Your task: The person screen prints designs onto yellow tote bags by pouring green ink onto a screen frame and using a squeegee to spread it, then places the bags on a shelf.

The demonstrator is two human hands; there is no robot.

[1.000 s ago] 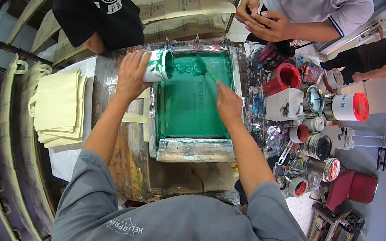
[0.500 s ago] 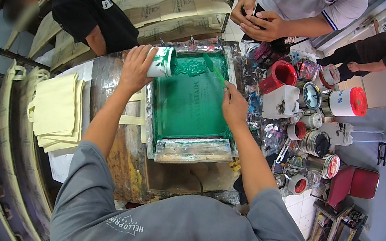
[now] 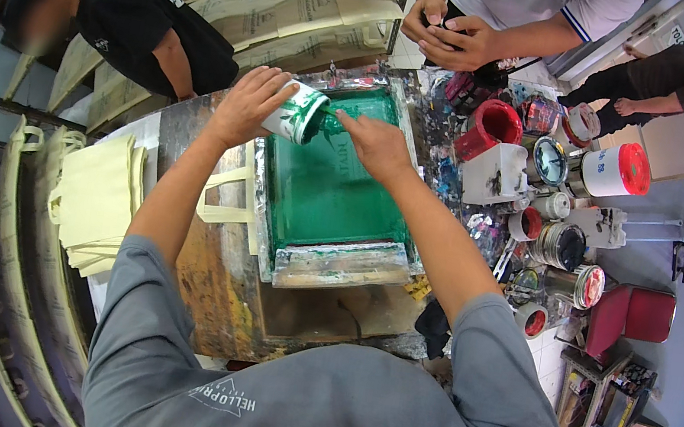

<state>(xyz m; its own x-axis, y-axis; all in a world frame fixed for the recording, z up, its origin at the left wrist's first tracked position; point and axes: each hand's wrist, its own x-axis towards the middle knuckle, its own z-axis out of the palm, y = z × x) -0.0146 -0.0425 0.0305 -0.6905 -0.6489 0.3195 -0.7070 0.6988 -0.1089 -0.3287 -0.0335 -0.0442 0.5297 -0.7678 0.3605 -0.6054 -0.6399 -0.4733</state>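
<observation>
My left hand [image 3: 249, 109] is closed round a white ink tub [image 3: 290, 115] smeared with green, tilted with its mouth to the right over the far left of a screen-printing frame [image 3: 342, 273]. The frame's mesh [image 3: 333, 199] is covered in green ink, with faint lettering showing through. In my right hand [image 3: 376, 145] is a green spatula [image 3: 331, 113], of which only a short piece shows at the tub's mouth; its blade is hidden. A pale yellow tote bag [image 3: 226, 196] sticks out from under the frame's left side.
A stack of pale yellow bags [image 3: 99, 197] lies left on the stained table [image 3: 229, 302]. Ink cans and a red tub [image 3: 494, 130] crowd the right. Bag-covered racks [image 3: 281, 22] stand behind. One person [image 3: 158, 30] is at far left; another's hands [image 3: 454, 37] are across the table.
The spatula moved from the far mesh left to the tub's mouth, my right hand going with it. The tub has turned, its mouth now facing more toward me.
</observation>
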